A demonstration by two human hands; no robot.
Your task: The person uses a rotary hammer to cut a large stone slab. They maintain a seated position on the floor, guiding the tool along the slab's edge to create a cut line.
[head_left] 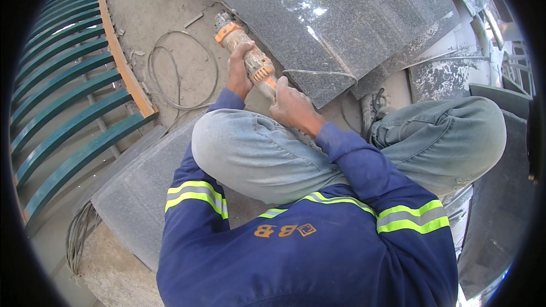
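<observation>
A: While we sit cross-legged on the floor, both hands are on the grinder (247, 57), which lies just off the near-left corner of the dark slab (335, 28).

B: Grip state?

A: Left hand (239, 74) is wrapped round the middle of the body, fingers closed on it. Right hand (290, 105) is at the near end, where the cord (321, 73) leaves; fingers curl on the tail, though their tips are hidden from us.

B: Where is the head?

A: At the far end, by the orange collar, close to the slab's edge. We cannot tell whether the disc touches stone.

B: Handling notes?

A: We judge it a stiff, fairly heavy tool, dusty and so likely slick on the casing. Two-handed hold suits it: one hand on the waist, one on the tail, well clear of the disc. The slab looks rigid and heavy, brittle at its edges.

B: Surroundings?

A: A loose cable (179, 68) loops on the floor to the left; a green railing (62, 79) lies further left.
</observation>
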